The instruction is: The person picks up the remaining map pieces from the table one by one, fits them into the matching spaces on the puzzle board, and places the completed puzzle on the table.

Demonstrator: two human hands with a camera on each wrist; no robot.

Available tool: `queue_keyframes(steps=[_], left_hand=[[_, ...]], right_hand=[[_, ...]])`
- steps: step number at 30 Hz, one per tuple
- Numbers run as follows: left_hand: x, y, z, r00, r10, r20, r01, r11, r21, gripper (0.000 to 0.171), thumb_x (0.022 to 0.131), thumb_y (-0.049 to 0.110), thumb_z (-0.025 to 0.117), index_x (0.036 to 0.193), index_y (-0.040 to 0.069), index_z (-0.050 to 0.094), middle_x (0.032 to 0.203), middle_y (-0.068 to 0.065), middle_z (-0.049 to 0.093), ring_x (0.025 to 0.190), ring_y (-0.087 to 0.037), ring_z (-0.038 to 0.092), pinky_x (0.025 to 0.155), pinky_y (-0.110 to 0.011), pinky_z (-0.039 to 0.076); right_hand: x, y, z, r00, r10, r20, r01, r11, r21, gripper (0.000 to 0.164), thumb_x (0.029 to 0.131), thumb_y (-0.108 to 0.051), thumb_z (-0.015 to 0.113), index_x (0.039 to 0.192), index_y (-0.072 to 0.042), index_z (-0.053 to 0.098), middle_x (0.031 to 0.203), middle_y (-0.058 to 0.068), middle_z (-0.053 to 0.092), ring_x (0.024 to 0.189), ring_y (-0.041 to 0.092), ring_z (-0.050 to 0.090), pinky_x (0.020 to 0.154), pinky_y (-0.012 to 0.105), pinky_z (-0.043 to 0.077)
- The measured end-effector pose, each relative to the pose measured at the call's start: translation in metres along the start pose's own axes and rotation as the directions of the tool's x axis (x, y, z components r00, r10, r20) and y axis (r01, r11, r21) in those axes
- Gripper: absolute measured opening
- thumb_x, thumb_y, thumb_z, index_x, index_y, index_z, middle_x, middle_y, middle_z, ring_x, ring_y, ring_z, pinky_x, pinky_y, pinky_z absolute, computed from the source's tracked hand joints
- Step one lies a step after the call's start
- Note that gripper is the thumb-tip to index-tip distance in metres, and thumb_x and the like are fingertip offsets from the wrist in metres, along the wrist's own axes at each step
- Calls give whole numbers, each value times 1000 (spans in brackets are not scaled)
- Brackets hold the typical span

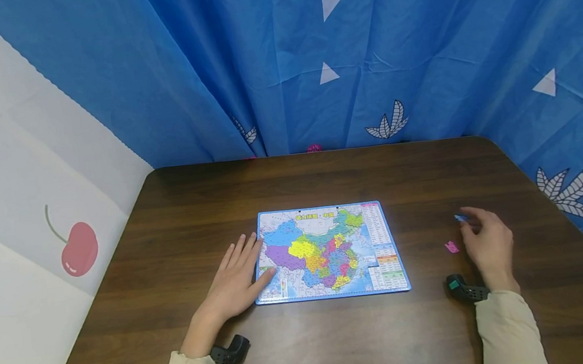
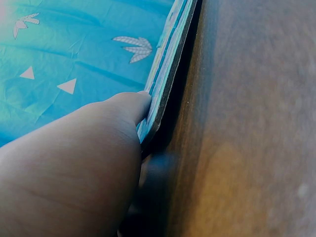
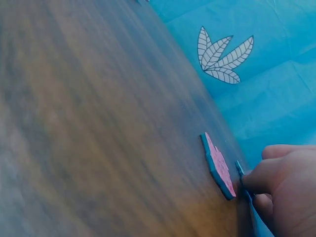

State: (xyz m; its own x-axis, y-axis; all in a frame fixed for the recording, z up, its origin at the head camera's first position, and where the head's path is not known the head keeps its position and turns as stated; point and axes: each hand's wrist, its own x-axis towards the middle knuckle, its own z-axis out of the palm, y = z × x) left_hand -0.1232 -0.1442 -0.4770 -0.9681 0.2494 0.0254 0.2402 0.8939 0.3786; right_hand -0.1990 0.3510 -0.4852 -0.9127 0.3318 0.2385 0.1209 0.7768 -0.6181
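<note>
A map jigsaw board [image 1: 326, 255] in many colours lies flat on the table. At its left side rests my left hand [image 1: 240, 276], fingers straight and spread, thumb on the board's edge. The left wrist view shows that thumb [image 2: 134, 104] touching the board's rim [image 2: 163, 94]. To the right of the board, my right hand [image 1: 490, 244] has curled fingers and pinches a small blue puzzle piece [image 1: 459, 218]. In the right wrist view, the fingers of the right hand [image 3: 291, 182] cover much of that piece. A pink puzzle piece [image 1: 452, 246] lies beside this hand.
The brown wooden table [image 1: 340, 343] ends at a blue curtain [image 1: 303, 86] behind and at the right. A white patterned cloth [image 1: 20, 192] hangs along the left. Each wrist wears a black device, one at the left [image 1: 231, 352] and one at the right [image 1: 465, 289].
</note>
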Motion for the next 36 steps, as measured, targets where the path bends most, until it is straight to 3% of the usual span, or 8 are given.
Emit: queue_keyframes(steps=[16,27,36], left_hand=[[0,0,0,1000,-2,3,2,1000,-4,83,101,59,50,163,9,28,172,-10,18,161,-31,9,129,-54,8],[0,0,0,1000,1,2,-1,1000,-8,82,101,59,50,163,9,28,172,-10,18,161,-31,9,129,-54,8],[0,0,-1,1000,-4,8,4,1000,-7,82,101,58,51,163,9,28,172,-10,18,161,-31,9,129,-54,8]], right_hand=[[0,-2,2,996,-36,82,36,999,3,34,104,-3,53,136,3,62,139,31,56,123,50,56,100,65,48],[1,1,2,999,-8,46,9,1000,-23,34,103,-7,52,132,7,64,135,33,57,130,49,44,110,67,32],[-1,-2,4,994,-41,101,46,998,-43,36,104,-13,52,132,5,65,134,33,54,124,48,40,97,63,37]])
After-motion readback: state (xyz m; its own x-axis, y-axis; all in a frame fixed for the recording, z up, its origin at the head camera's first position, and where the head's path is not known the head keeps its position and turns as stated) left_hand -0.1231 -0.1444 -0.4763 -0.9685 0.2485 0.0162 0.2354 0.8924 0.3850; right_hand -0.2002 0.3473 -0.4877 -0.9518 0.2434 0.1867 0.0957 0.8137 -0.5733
